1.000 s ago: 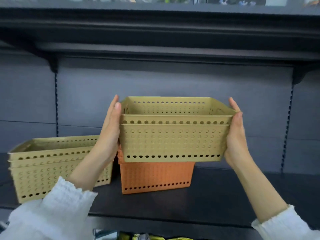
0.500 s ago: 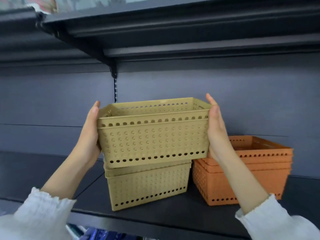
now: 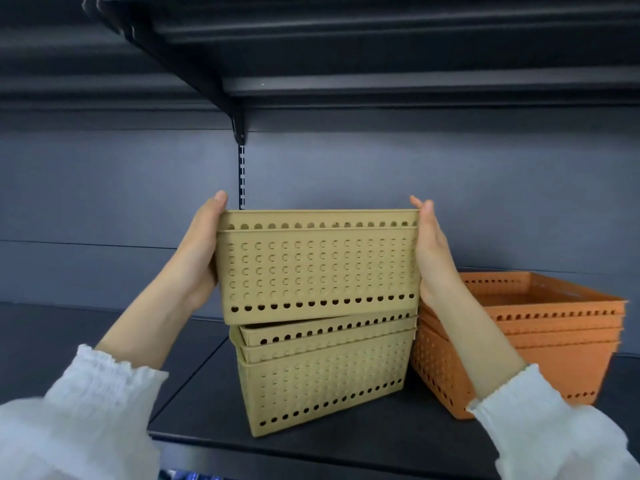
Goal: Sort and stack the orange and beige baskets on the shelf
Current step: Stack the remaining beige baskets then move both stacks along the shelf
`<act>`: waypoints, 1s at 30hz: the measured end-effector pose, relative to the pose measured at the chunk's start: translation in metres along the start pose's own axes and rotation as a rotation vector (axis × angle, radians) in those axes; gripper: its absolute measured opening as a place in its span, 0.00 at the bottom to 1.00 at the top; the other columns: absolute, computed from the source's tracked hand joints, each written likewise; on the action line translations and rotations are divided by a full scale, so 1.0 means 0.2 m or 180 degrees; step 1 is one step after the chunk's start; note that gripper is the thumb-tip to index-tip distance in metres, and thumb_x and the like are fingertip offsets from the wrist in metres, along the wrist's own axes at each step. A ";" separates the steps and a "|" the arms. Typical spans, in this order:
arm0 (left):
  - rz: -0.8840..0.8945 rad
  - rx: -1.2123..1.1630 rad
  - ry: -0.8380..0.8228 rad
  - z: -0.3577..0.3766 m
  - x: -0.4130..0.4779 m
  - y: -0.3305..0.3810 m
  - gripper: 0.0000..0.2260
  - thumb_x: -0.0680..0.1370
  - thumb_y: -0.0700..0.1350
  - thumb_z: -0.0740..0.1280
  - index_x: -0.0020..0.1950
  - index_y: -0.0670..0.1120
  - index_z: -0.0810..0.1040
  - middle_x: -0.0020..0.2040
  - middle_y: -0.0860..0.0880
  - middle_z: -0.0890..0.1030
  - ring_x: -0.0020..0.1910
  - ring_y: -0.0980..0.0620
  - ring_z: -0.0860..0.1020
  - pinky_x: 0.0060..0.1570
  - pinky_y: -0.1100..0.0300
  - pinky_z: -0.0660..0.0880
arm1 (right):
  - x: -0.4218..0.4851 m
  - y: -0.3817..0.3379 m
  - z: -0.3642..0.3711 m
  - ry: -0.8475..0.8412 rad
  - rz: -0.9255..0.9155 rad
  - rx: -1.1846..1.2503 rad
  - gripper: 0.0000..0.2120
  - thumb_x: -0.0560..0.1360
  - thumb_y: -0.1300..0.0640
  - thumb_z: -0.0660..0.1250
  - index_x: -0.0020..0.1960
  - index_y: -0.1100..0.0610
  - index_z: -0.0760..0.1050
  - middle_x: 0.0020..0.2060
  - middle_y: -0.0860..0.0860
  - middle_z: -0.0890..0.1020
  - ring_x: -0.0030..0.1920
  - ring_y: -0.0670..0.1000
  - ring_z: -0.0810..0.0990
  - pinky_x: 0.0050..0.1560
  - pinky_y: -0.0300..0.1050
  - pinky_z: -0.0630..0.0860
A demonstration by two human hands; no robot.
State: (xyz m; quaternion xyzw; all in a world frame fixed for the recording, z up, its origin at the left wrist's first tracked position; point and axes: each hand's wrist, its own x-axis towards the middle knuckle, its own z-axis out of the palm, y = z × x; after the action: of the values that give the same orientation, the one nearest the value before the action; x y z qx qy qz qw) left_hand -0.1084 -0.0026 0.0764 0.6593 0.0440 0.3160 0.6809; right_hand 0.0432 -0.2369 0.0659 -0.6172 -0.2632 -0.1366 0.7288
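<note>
Hands grip one beige basket (image 3: 317,266) by its short ends: the left hand (image 3: 199,252) is pressed flat against the left end with its thumb at the rim, and the right hand (image 3: 433,254) is pressed against the right end, fingertips above the rim. White ruffled sleeves (image 3: 104,386) cover both forearms near the camera. The held basket is level and sits directly over a stack of beige baskets (image 3: 323,372) standing on the dark shelf (image 3: 194,407), its base right at the stack's top rim; whether they touch cannot be told. Just to the right, a stack of orange baskets (image 3: 554,334) rests on the same shelf, nearly touching the beige stack. Above, an upper shelf (image 3: 346,46) hangs on a bracket (image 3: 239,128) fixed to a slotted upright against the grey back wall.
</note>
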 end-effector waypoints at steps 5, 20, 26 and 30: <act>-0.0251 -0.0250 -0.0175 0.04 0.11 -0.06 0.27 0.77 0.65 0.57 0.65 0.47 0.77 0.54 0.46 0.85 0.52 0.49 0.84 0.45 0.52 0.78 | 0.15 0.01 -0.01 0.0009 0.0488 -0.0156 0.28 0.76 0.32 0.51 0.70 0.43 0.70 0.61 0.46 0.78 0.61 0.49 0.76 0.62 0.53 0.73; -0.0014 0.0435 0.0058 -0.23 0.21 -0.47 0.29 0.73 0.66 0.54 0.75 0.64 0.57 0.69 0.53 0.72 0.66 0.51 0.72 0.61 0.50 0.69 | 0.04 0.36 0.18 0.0323 0.0129 -0.0759 0.22 0.79 0.49 0.48 0.65 0.48 0.75 0.58 0.45 0.75 0.61 0.47 0.72 0.64 0.47 0.68; 0.0117 0.0396 0.0094 -0.22 0.15 -0.53 0.27 0.71 0.68 0.57 0.70 0.67 0.63 0.70 0.56 0.72 0.66 0.54 0.72 0.58 0.54 0.70 | -0.07 0.44 0.11 0.0117 -0.0019 -0.0826 0.18 0.78 0.50 0.54 0.61 0.50 0.78 0.65 0.46 0.76 0.65 0.45 0.73 0.69 0.43 0.65; 0.0032 0.0065 0.0362 -0.17 0.15 -0.53 0.14 0.80 0.56 0.55 0.65 0.63 0.69 0.65 0.49 0.75 0.61 0.50 0.75 0.51 0.54 0.73 | -0.08 0.42 0.09 0.0101 -0.0020 -0.0996 0.23 0.75 0.46 0.52 0.64 0.50 0.76 0.66 0.48 0.76 0.68 0.47 0.71 0.71 0.54 0.63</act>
State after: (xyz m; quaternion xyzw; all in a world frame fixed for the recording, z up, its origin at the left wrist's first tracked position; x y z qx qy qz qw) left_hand -0.0604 0.0491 -0.0160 0.6474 0.0825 0.3559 0.6689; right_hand 0.0704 -0.2037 -0.0115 -0.7201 -0.2291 -0.1879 0.6274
